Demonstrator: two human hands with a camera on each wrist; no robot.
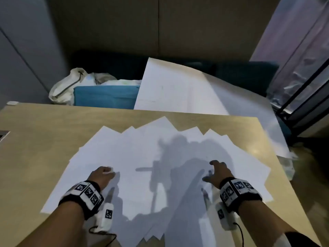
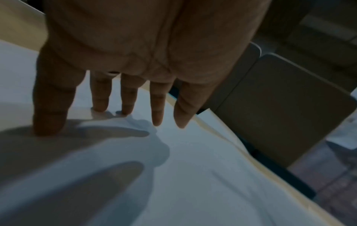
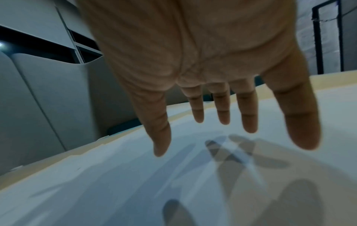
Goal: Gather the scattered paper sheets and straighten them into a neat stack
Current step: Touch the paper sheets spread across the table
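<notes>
Pale wooden surface (image 1: 44,132): paper sheets (image 1: 142,157) fanned across its middle, light, limp, slippery; left hand (image 1: 101,175) fingers straight, touching the paper, right hand (image 1: 218,172) spread just above; best squeezed inward from outer edges.

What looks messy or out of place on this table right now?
The paper sheets lie fanned across the table, corners jutting at different angles, not yet stacked. Beyond the far edge, a large white sheet leans askew.
</notes>
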